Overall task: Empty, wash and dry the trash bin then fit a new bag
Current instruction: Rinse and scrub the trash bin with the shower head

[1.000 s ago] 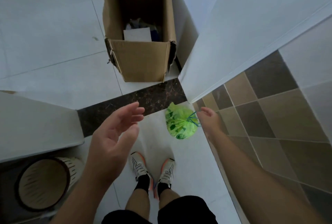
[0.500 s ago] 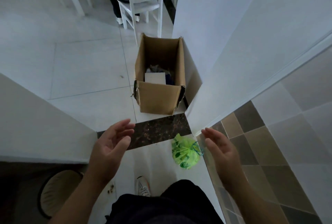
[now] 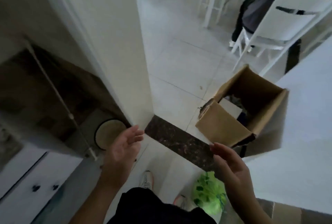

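Note:
A tied green trash bag (image 3: 209, 195) lies on the white floor by my right foot, partly behind my right forearm. The round beige trash bin (image 3: 107, 132) stands at the left beside the wall corner, seen from above, its near edge covered by my left hand. My left hand (image 3: 124, 148) is raised over the floor, fingers straight, palm turned right, holding nothing. My right hand (image 3: 231, 162) is raised opposite it, fingers straight, palm turned left, holding nothing, above the bag.
An open cardboard box (image 3: 228, 126) with scraps inside stands past the dark threshold strip (image 3: 177, 143). A white wall corner (image 3: 124, 62) rises at centre left. A white chair (image 3: 280, 31) and a seated person's legs (image 3: 251, 6) are at the far right. A white cabinet (image 3: 27, 184) is at lower left.
My right hand let go of the green bag's string and rose, open. The view swung left and up, so the bin, box and bag shifted in the picture.

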